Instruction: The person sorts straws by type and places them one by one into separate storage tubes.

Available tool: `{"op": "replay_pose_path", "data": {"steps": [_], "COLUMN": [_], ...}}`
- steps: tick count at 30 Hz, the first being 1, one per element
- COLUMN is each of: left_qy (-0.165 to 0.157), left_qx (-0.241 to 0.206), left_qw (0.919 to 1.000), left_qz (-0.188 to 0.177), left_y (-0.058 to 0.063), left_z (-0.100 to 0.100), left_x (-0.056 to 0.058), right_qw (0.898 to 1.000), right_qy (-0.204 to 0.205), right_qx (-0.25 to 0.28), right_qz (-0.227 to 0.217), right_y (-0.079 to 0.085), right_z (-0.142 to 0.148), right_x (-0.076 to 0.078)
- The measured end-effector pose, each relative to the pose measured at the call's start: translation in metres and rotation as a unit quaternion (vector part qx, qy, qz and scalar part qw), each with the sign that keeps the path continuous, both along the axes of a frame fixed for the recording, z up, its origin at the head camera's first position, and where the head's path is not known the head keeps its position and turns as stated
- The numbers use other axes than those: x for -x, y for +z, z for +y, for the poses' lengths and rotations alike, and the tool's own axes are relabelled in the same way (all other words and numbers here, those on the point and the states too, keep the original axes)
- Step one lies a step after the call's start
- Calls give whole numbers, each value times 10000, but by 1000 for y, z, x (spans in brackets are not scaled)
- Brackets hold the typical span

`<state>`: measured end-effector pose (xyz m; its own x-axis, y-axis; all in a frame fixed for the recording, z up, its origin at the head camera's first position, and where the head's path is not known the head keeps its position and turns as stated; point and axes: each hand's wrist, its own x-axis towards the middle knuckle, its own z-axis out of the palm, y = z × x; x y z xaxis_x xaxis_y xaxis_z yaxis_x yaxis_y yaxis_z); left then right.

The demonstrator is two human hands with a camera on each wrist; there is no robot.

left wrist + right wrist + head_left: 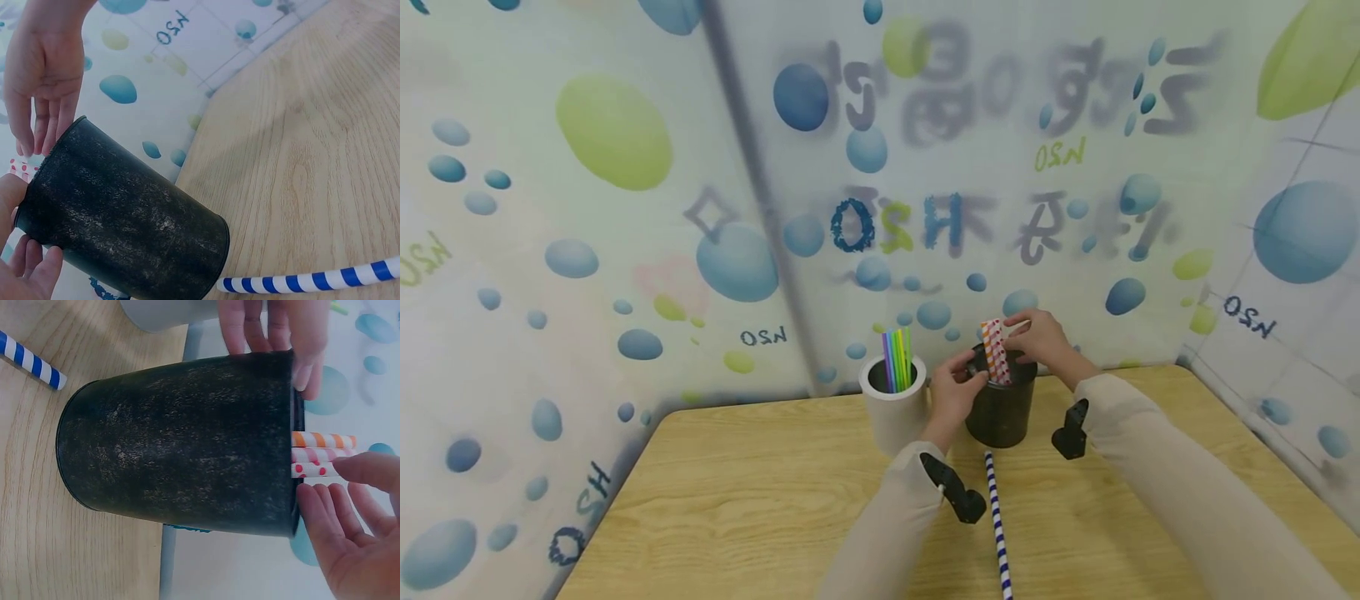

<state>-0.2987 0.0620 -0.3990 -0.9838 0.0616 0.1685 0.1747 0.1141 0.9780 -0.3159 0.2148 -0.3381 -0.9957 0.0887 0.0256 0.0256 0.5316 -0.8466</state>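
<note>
My left hand grips the rim of a black cup, with the thumb over the edge and the fingers along the outer wall. Inside that cup stand several patterned paper straws. In the right wrist view their tops show orange stripes, pink stripes and red dots. My right hand is at the opposite side of the mouth, its fingers loosely extended by the rim. Its thumb lies right at the end of the red-dotted straw, with a gap between thumb and fingers.
A white cup holding several coloured straws stands left of the black one. On the wooden table, a blue-and-white striped straw lies lengthwise before the black cup. Behind the table hangs a printed curtain.
</note>
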Motion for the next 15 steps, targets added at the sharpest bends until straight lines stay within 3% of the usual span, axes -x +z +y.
{"op": "replay_pose_path", "data": {"steps": [15], "left_qy": [-16], "left_qx": [121], "left_qw": [9999], "left_qz": [109], "left_y": [0], "left_z": [-1], "left_x": [-2], "right_qw": [9942], "right_qy": [1051], "right_qx": [234], "right_qz": [-6], "right_y": [6], "right_z": [14], "right_x": [-44]}}
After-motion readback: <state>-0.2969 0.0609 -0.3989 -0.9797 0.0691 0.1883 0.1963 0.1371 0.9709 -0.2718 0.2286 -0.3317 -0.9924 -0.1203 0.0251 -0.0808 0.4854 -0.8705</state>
